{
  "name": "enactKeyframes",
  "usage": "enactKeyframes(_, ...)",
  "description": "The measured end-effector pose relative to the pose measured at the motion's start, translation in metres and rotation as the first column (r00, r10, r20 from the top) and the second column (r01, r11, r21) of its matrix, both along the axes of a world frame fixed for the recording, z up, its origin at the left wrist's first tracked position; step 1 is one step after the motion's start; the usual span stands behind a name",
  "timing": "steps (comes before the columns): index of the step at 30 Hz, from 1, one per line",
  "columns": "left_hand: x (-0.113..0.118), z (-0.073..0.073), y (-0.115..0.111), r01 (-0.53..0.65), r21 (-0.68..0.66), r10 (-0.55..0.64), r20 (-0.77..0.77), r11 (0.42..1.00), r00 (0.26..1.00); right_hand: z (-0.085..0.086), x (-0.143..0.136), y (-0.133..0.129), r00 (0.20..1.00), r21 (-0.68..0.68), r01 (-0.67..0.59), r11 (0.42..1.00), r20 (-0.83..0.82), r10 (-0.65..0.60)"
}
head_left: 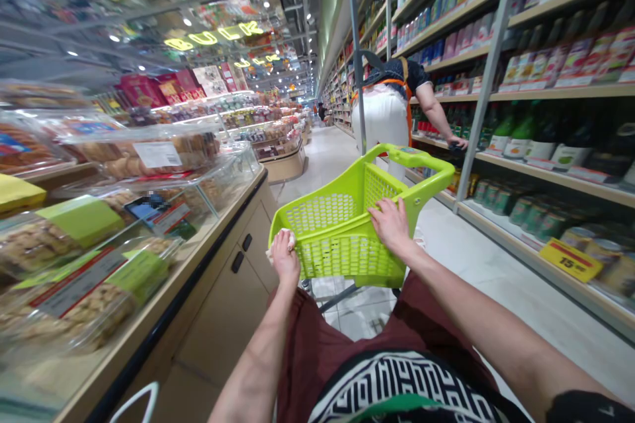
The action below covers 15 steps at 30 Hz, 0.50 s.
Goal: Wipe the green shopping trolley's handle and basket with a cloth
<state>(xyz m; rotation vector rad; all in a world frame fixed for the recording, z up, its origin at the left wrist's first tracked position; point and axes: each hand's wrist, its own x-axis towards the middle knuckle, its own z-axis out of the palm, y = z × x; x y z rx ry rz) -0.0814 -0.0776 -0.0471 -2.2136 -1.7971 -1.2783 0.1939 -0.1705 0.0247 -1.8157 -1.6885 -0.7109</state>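
A lime-green plastic shopping cart [322, 254] stands in front of me, turned sideways, its basket walls perforated and its handle [431, 168] at the upper right. At the basket's left end, my left hand [285, 261] is closed around a crumpled white cloth [290, 236] and presses it against the rim. Part of the cloth is hidden under the fingers. My right hand [390, 223] grips the basket's near rim close to the handle end, fingers bent over the edge. I see no goods in the visible part of the basket.
To the left runs a display counter [218, 238] with plastic boxes of baked snacks [149, 152]. On the right, shelves [555, 92] hold bottles and cans [540, 215]. Just beyond the cart, a person in white trousers [380, 112] leans toward the shelves. A tiled aisle [325, 152] leads away.
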Motion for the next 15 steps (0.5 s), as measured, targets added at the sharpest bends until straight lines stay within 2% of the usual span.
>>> enactKeyframes(2, 0.025, 0.006, -0.007, 0.076, 0.000, -0.076, -0.020, 0.997, 0.997, 0.002, -0.008, 0.005, 1.000, -0.004, 0.004, 1.000, -0.017, -0.004)
enactKeyframes(4, 0.048, 0.012, -0.015, 0.200, -0.010, -0.200, -0.079, 0.980, 0.977, 0.001, -0.017, 0.011, 0.999, -0.014, -0.008, 1.000, -0.032, 0.008)
enactKeyframes(7, 0.063, 0.019, -0.022, 0.341, -0.020, -0.339, -0.179, 0.940, 0.923, 0.001, -0.026, 0.016, 0.996, -0.037, -0.078, 0.996, -0.038, 0.076)
enactKeyframes(9, 0.052, 0.019, -0.019, 0.336, -0.023, -0.334, -0.200, 0.942, 0.921, 0.006, -0.024, 0.014, 0.993, -0.010, -0.115, 0.993, -0.042, 0.114)
enactKeyframes(11, 0.027, 0.016, -0.009, 0.254, -0.032, -0.255, -0.167, 0.967, 0.952, 0.013, -0.014, 0.009, 0.995, 0.050, -0.084, 0.995, -0.044, 0.086)
enactKeyframes(13, 0.003, 0.011, 0.004, 0.116, -0.030, -0.117, -0.059, 0.993, 0.991, 0.020, 0.001, 0.003, 0.999, 0.088, 0.000, 0.996, -0.046, 0.004)
enactKeyframes(15, -0.006, 0.006, 0.016, 0.084, 0.016, -0.085, 0.064, 0.996, 0.994, 0.024, 0.014, 0.000, 0.998, 0.075, 0.049, 0.996, -0.030, -0.047)
